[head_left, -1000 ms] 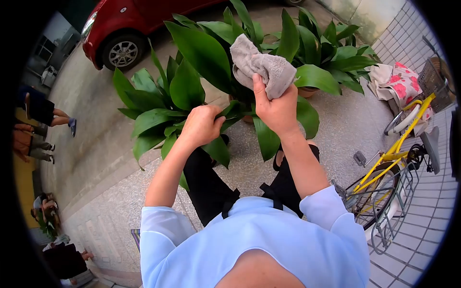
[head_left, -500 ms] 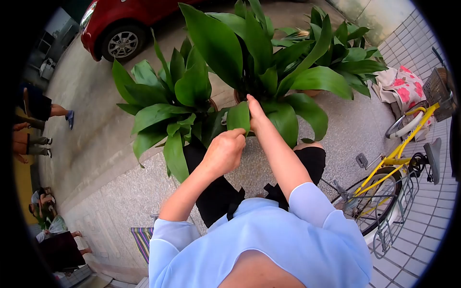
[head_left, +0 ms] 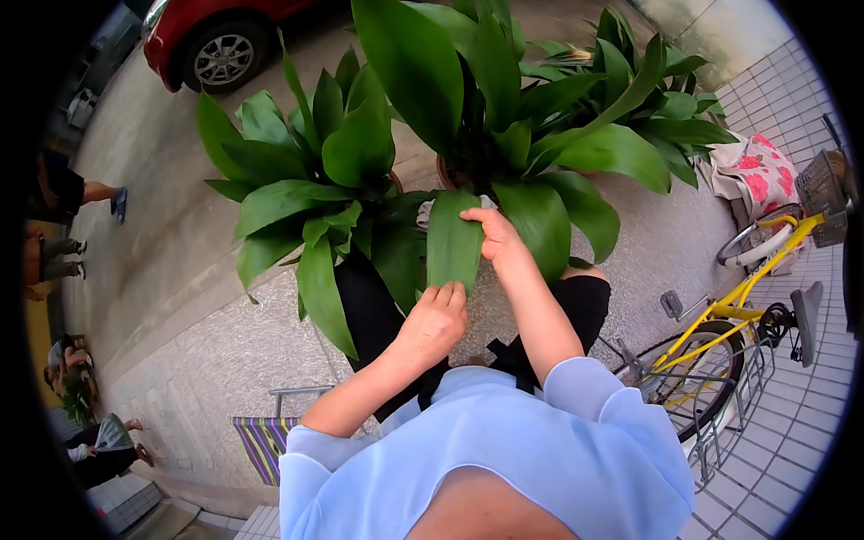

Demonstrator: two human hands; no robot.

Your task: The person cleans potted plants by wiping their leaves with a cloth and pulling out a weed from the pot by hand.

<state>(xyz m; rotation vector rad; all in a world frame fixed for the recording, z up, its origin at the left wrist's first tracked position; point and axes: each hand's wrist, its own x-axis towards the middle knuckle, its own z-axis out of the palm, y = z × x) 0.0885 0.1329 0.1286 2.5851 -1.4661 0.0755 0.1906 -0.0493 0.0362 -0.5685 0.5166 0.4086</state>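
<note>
A broad green leaf point(head_left: 454, 241) of a potted plant hangs toward me between my two hands. My left hand point(head_left: 432, 326) is closed on the lower tip of this leaf, fingertips on top. My right hand point(head_left: 499, 236) grips its right edge higher up, thumb lying over the surface and the other fingers behind. Bits of a pale cloth-like thing point(head_left: 424, 214) show on both sides of the leaf; most of it is hidden behind the blade. The leaf belongs among the large plant point(head_left: 495, 81), whose brown pot point(head_left: 445, 171) shows only in part.
Another leafy plant point(head_left: 297, 171) stands to the left, a third point(head_left: 657, 90) at the back right. To the right are a yellow bicycle point(head_left: 747, 297) and a flowered cloth point(head_left: 756, 171). A red car point(head_left: 225, 45) is parked behind. Several people are at the far left. A striped seat point(head_left: 261, 445) is beside me.
My left hand has moved down toward me, drawing the leaf out flatter. My right hand has turned and come lower, now gripping the leaf's edge. More of the pale thing shows.
</note>
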